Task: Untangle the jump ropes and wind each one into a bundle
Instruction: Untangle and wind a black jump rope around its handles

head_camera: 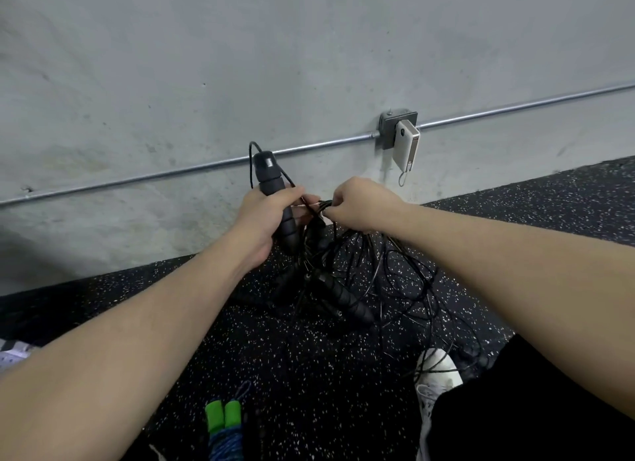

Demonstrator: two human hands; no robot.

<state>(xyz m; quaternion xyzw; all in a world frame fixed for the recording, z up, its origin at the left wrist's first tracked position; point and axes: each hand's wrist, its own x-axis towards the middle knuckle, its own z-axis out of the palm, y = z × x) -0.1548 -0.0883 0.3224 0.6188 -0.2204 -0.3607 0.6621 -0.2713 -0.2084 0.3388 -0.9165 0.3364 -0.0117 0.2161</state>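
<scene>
Black handles (275,199), white-speckled black floor (309,374), green-capped blue bundle (225,426).

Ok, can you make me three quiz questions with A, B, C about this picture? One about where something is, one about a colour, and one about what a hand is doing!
1. Where is the white power bank?
A. on the floor
B. hanging at the grey box on the wall
C. in a hand

2. What colour are the two handles at the bottom, by the blue rope bundle?
A. green
B. red
C. yellow

3. What is the left hand doing?
A. lying flat on the floor
B. hanging free
C. gripping a black handle

Answers: B, it hangs against the wall box on the pipe; A, the green handles are bright green; C, its fingers curl round the handle while the right hand pinches black cords.
</scene>
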